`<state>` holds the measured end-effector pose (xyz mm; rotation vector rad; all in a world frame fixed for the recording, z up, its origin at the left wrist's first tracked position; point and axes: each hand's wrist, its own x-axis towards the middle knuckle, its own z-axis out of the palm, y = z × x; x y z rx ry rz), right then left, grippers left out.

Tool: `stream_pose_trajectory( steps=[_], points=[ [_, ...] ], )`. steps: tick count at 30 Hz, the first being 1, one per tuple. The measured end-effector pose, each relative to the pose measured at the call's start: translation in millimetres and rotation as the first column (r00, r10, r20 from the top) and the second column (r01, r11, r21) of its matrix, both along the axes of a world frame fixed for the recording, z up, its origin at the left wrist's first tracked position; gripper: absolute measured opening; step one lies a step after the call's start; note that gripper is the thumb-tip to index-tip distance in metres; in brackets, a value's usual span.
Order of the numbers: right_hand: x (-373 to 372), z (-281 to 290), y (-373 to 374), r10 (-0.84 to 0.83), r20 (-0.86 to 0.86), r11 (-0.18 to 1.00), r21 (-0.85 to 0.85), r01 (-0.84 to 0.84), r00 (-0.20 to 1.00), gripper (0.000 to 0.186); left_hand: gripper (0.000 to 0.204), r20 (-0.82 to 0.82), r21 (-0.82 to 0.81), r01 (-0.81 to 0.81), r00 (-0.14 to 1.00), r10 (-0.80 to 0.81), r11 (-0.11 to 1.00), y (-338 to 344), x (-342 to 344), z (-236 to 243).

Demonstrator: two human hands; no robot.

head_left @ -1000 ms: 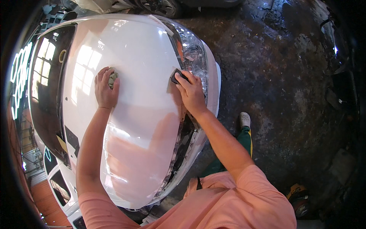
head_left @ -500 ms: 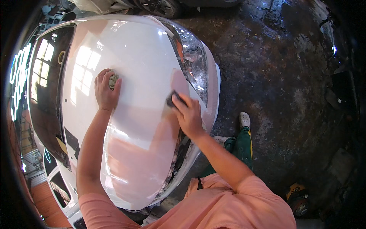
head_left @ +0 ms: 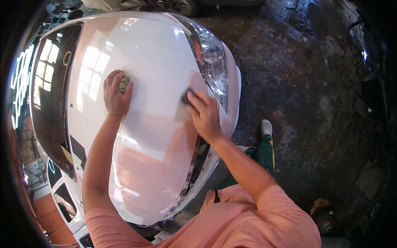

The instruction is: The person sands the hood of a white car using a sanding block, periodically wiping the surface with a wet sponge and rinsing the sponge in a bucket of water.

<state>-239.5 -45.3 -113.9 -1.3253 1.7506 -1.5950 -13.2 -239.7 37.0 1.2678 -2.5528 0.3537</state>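
Pinching a small dark block [head_left: 185, 97] near frame centre, the right hand [head_left: 206, 116] has slid down and slightly back up the white, pink-patched car hood [head_left: 155, 62] left of centre, suggesting to-and-fro rubbing, while the left hand [head_left: 117, 99], farther left, cups a crumpled greenish cloth-like wad [head_left: 123, 83].

Dk floor [head_left: 302, 136] at R; wheel [head_left: 181, 6] up top; yellow/blk item [head_left: 322, 211] low R, hard to ID.

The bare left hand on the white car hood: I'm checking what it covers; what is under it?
The left hand partly hides a crumpled, greenish, cloth-like wad, visible between thumb and fingers, on the glossy white hood. The wad's underside and the hood surface beneath are covered.
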Motion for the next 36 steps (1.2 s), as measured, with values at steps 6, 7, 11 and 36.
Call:
stream_pose_trajectory(
  steps=[6, 7, 11, 36],
  points=[
    [-14.9, -2.9, -47.5, -0.079, -0.006, 0.994, -0.07, 0.079, 0.997, 0.045, 0.032, 0.002, 0.01, -0.005, 1.0, 0.005, 1.0, -3.4, -2.8, -5.4],
    [7.0, -2.5, -9.4, -0.038, 0.016, 0.998, -0.049, 0.039, 0.999, 0.043, 0.032, 0.002, 0.009, -0.025, 1.0, 0.025, 1.0, 0.3, 7.3, -4.7],
    [3.6, 2.7, 7.5, -0.004, 0.017, 0.999, -0.032, 0.005, 1.0, 0.041, 0.032, 0.005, 0.007, -0.011, 1.0, 0.011, 1.0, 0.5, 3.1, -0.5],
    [-24.1, -29.9, 11.8, -0.017, -0.072, 0.999, -0.049, 0.014, 0.997, 0.045, 0.029, -0.029, -0.002, -0.007, 1.0, 0.007, 1.0, 1.7, -1.3, -8.6]
  ],
)
